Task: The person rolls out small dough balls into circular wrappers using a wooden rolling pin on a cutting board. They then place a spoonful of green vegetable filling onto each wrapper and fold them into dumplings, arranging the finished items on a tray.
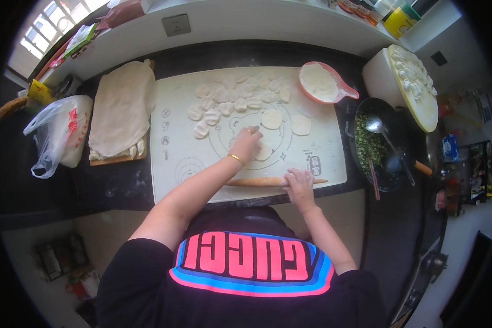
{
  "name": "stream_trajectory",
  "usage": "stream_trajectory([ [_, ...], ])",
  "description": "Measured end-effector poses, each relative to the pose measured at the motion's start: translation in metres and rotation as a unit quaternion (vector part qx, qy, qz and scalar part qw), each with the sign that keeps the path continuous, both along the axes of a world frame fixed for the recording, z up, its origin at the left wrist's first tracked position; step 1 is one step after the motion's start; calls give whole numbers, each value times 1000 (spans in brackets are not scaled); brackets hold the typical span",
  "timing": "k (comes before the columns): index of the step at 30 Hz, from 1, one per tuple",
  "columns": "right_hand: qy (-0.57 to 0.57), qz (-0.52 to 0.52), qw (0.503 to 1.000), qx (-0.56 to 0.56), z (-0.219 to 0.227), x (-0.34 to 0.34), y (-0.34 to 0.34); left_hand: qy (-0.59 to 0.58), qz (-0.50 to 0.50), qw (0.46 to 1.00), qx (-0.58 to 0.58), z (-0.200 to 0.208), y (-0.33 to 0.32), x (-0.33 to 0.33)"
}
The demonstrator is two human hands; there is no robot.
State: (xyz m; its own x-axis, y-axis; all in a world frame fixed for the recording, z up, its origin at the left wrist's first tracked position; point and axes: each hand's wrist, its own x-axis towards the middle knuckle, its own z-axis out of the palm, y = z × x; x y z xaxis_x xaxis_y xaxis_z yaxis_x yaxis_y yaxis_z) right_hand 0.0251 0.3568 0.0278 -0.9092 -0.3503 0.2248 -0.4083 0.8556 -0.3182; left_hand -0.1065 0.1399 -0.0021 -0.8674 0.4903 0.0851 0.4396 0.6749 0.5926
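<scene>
Nearest, the person's right hand [299,188] curls its fingers over the right part of a wooden rolling pin [257,182], which lies crosswise on the near side of a pale mat [169,158]. Just beyond, the left hand [246,145] is bent beside a flat dough round [264,152]; whether it grips anything cannot be told. Farther, small dough pieces [232,94] cluster left of a pink bowl [347,92].

Rolling pin [257,181]: matt wood. Mat [175,90]: smooth, perhaps silicone. Bag [54,131]: glossy, crinkled plastic.
</scene>
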Motion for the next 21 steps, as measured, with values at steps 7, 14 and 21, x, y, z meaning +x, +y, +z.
stream_trajectory([
  [7,-9,19,1000,6,3,-6,4,-11,-247,948,-200,20,-20,30],
  [14,-3,34,999,-4,-1,-21,-7,-49,-128,976,-168,42,-67,57],
  [21,-24,0,999,42,-21,-62,-42,-30,96,968,-229,21,-70,55],
])
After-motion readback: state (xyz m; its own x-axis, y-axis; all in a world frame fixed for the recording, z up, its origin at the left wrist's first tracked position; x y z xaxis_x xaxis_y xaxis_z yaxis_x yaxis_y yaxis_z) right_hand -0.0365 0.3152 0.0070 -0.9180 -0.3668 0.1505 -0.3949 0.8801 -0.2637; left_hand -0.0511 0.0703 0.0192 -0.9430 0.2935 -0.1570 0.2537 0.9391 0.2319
